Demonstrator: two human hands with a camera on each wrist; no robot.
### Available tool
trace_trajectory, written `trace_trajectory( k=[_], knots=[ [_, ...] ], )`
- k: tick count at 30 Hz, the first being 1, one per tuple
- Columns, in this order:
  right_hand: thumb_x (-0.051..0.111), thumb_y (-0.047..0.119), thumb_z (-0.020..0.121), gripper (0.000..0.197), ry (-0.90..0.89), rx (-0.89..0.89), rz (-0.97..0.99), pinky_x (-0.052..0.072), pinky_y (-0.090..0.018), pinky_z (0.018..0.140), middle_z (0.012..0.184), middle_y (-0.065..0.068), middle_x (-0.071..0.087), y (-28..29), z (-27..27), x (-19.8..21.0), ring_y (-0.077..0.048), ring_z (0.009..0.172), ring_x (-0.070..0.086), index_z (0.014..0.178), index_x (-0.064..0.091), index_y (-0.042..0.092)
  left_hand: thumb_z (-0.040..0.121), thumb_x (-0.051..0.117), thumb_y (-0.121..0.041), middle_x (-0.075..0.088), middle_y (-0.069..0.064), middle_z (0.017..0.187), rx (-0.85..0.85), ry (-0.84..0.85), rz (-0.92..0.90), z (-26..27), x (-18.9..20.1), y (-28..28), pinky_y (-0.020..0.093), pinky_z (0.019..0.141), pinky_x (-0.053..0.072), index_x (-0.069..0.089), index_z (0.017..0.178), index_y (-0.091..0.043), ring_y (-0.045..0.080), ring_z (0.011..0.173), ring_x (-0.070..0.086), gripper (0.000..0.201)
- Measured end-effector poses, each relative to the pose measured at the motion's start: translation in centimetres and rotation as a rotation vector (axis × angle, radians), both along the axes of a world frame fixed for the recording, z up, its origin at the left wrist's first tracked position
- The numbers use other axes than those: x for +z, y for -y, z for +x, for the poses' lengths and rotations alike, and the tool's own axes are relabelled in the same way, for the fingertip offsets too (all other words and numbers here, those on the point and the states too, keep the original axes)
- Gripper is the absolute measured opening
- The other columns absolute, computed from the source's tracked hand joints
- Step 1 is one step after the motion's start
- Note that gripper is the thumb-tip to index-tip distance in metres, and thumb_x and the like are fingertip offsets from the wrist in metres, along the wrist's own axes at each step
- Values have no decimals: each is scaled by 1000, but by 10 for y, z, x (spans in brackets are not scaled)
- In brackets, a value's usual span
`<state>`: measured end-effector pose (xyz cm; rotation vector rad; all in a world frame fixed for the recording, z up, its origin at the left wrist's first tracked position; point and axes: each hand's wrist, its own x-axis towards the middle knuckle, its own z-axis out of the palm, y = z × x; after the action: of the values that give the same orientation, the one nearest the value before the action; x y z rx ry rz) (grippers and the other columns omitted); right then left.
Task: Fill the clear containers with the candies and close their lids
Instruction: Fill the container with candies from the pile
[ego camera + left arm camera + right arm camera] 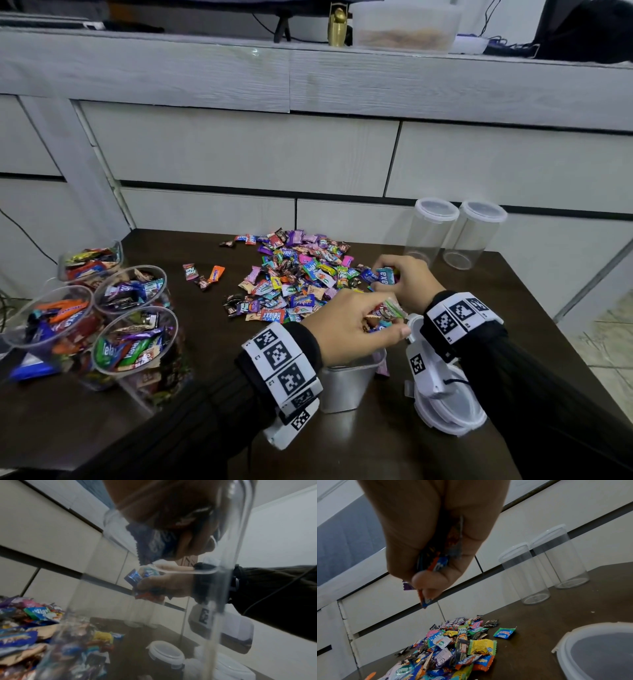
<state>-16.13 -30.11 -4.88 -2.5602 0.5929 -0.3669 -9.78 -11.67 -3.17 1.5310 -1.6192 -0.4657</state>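
Over the open container [349, 383] | left hand [352, 329] clutches a fistful of candies [294, 274]; right hand [404, 279] pinches several | light, crinkly, slippery wrappers; bunch loosely, don't squeeze

The left hand [346, 327], in a black sleeve with a band of white black-patterned marker tiles at the wrist, hangs just above the open clear plastic container [346, 383], fingers curled round a bunch of wrapped candies. The right hand [404, 279], sleeved and banded alike, is beyond that container, fingers curled round more wrapped candies.
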Motion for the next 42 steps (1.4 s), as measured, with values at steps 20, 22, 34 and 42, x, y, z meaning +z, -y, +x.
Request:
trace_trajectory(
  k=[20, 22, 34, 42],
  knots=[
    [73, 13, 76, 15, 55, 8, 56, 39, -6, 47, 68, 6, 59, 3, -1, -4, -2, 57, 54, 79, 60, 19, 98, 53, -35, 43, -7, 78, 34, 333, 108, 11, -7, 0, 30, 66, 27, 46, 92, -15, 13, 76, 40, 22],
    [73, 14, 75, 14, 52, 7, 27, 39, -7, 48, 68, 5, 59, 3, -1, -3, -4, 59, 53, 80, 61, 18, 98, 53, -34, 41, -7, 78, 31, 328, 111, 9, -7, -1, 30, 65, 26, 40, 88, -20, 12, 76, 40, 22],
    [74, 13, 75, 18, 65, 13, 49, 39, -6, 45, 63, 13, 55, 1, -4, -1, 0, 55, 52, 77, 58, 21, 94, 54, -39, 51, 0, 102, 103, 560, 80, 5, -4, -6, 36, 68, 43, 54, 101, -12, 21, 85, 53, 27],
    [73, 11, 78, 20, 81, 3, 158, 44, -14, 39, 65, 5, 59, 1, -4, -1, -3, 46, 57, 76, 57, 22, 94, 55, -41, 51, -6, 89, 131, 585, 54, 12, -1, -7, 30, 82, 37, 57, 91, -18, 12, 87, 46, 23]
  ],
)
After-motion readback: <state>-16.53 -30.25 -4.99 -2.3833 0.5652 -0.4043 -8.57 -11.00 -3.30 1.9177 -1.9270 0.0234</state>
